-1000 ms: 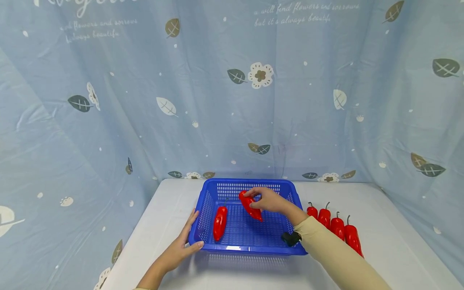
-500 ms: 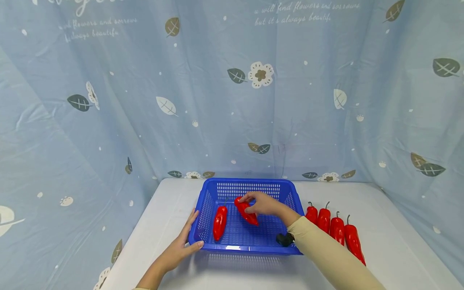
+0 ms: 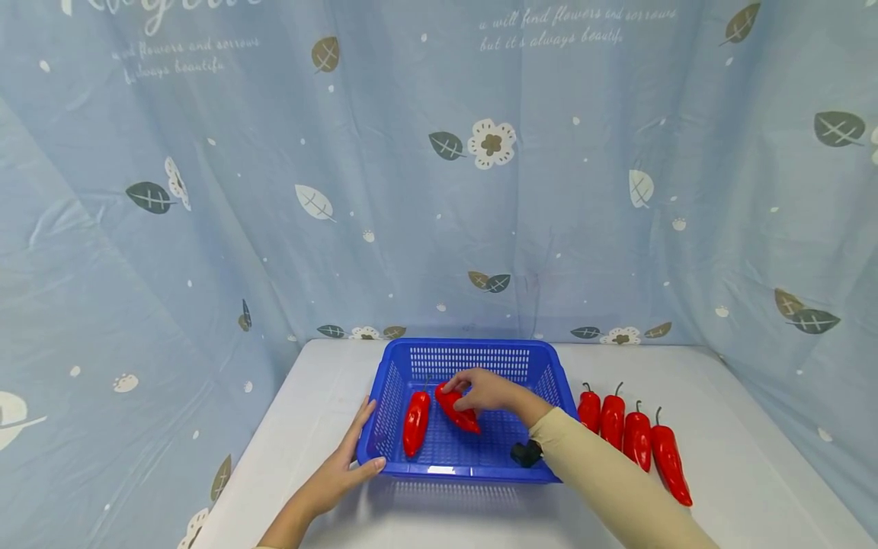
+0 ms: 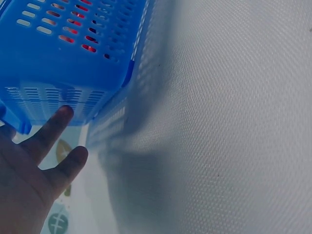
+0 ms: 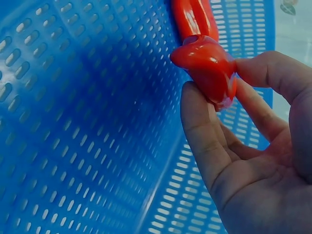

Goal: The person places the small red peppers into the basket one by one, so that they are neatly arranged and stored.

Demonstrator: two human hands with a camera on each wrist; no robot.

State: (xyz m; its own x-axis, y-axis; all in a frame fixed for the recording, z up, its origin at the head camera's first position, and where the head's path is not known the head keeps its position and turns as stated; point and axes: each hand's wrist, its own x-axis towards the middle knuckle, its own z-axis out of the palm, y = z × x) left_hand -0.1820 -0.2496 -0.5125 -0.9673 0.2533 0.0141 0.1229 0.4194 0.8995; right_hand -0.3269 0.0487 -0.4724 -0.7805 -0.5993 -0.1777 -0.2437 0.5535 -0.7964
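Note:
My right hand (image 3: 483, 390) pinches a red pepper (image 3: 458, 412) between thumb and fingers, low inside a blue plastic basket (image 3: 466, 474). In the right wrist view the held pepper (image 5: 207, 63) shows its tapered end, with another red pepper (image 5: 197, 17) just beyond it. That other pepper (image 3: 416, 425) lies lengthwise on the basket floor at the left, stem pointing away. My left hand (image 3: 332, 476) rests against the basket's near left corner, thumb at the front and fingers along the left side. Its fingers look straight and spread in the left wrist view, beside the slotted wall (image 4: 63, 63).
Several red peppers (image 3: 636, 438) lie in a row on the white table (image 3: 748, 457) right of the basket, partly behind my right sleeve (image 3: 610, 480). A blue patterned curtain (image 3: 411, 191) closes off the back and sides.
My right hand has carried the pepper leftward and lower in the basket, closer to the pepper lying there. My left hand has stayed at the corner.

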